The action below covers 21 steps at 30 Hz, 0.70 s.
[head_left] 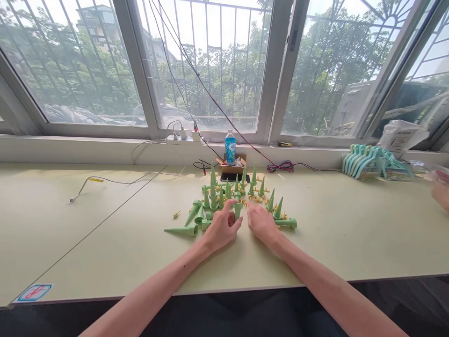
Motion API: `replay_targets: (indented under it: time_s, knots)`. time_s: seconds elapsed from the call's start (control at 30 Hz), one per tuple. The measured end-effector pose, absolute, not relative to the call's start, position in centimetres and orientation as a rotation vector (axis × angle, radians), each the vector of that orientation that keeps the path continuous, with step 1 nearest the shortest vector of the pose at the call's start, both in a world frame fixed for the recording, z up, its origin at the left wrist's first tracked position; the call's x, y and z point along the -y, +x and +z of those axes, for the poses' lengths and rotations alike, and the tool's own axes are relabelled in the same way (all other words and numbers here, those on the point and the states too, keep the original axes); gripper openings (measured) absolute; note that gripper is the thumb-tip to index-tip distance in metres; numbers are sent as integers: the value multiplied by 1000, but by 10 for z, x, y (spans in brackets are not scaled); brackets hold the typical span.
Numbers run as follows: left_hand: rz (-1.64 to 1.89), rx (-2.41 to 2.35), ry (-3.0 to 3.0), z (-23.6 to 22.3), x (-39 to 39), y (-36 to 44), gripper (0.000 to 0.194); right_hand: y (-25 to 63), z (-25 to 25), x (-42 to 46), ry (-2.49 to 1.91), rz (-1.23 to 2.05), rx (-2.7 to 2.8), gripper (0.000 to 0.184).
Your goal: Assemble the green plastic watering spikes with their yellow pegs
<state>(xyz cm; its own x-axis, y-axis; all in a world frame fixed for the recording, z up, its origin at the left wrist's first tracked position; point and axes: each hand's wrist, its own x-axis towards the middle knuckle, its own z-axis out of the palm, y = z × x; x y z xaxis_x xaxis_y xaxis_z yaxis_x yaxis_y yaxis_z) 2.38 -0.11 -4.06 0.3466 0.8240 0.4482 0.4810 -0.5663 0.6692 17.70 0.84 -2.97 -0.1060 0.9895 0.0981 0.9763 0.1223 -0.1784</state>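
My left hand [220,227] is closed around a green plastic plant watering spike [238,210], its wide end up between thumb and fingers. Just to the right, my right hand [262,223] reaches low over small yellow plastic valves [257,199]. Its fingers are drawn together, and I cannot make out what is in them. Around both hands stand and lie many more green spikes, some upright with points up, such as the tall spike [212,182]. One spike [182,230] lies on its side left of my left hand. A single yellow valve [176,214] sits apart on the left.
Behind the spikes are a phone [228,178], a small cardboard box [233,169] and a bottle of blue liquid [230,149]. Bundled cable [282,166] runs along the sill. Green hangers [365,161] are stacked back right. Another person's hand [441,189] shows at the right edge.
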Motion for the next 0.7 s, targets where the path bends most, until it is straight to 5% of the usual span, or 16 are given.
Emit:
replay_targets:
  time_s: [0.7]
  knots:
    - [1037, -1095, 1912, -38, 1, 22, 39, 187, -33, -14, -1900, -62, 2152, 39]
